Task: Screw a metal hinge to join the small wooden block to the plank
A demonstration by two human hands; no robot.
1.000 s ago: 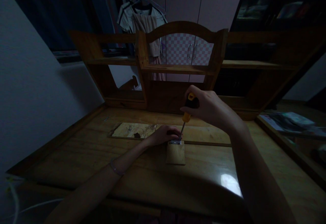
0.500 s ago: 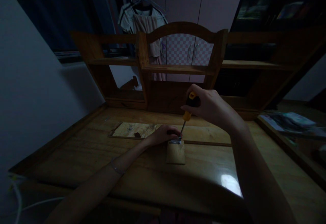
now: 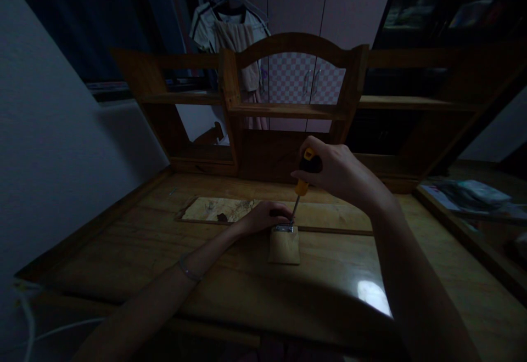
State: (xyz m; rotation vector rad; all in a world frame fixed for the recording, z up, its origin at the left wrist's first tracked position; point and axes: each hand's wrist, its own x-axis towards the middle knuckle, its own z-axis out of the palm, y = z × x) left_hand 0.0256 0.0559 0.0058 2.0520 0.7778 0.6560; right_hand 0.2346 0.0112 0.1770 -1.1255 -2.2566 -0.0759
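A yellow-and-black screwdriver is gripped by its handle in my right hand. Its shaft slants down to a small metal hinge. That hinge lies along the far edge of a small wooden block, beside a long wooden board. My left hand rests low over the board, thumb and fingertips drawn together by the screwdriver's tip. Whatever sits between those fingertips is too small and dark to make out.
The wooden desk carries a shelf unit along its back. Papers and a plastic-looking bundle lie at the right. A white cable hangs at the left front edge. Clothes hang behind.
My right hand and the screwdriver handle have shifted very slightly left. The tip stays at the hinge, and my left hand keeps its place.
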